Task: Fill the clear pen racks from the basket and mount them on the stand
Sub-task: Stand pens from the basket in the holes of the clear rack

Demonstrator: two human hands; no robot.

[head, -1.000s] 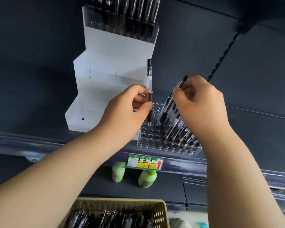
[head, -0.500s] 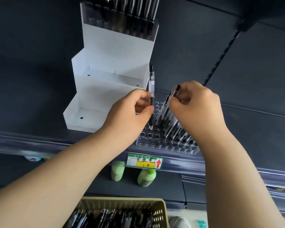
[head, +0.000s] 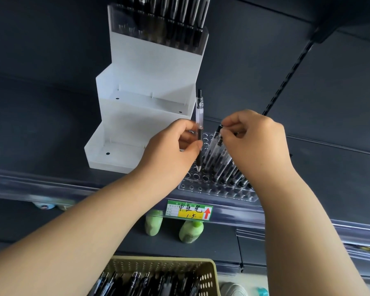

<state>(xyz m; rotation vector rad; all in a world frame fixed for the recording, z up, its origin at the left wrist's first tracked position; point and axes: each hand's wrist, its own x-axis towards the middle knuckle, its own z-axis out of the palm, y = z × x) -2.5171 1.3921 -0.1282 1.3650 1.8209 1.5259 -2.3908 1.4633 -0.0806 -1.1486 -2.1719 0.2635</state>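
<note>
A clear pen rack (head: 203,188) with rows of round holes lies on the dark shelf, its right part filled with several black pens. My left hand (head: 171,150) pinches one clear-barrelled pen (head: 199,112) upright, its tip just above an empty hole. My right hand (head: 254,139) pinches the top of another pen (head: 215,142) that leans among those standing in the rack. The white stepped stand (head: 150,112) rises behind on the left; its top step carries a filled rack (head: 169,28), its two lower steps are bare. The beige basket (head: 207,272) of pens sits at the bottom.
A green and yellow price tag (head: 189,210) hangs on the shelf's front rail. Two green bottles (head: 190,231) stand on the lower shelf under it. A slotted black upright (head: 286,82) runs diagonally at the upper right.
My left hand has lowered its pen toward the rack holes. My right hand has pushed its pen further down among the standing pens.
</note>
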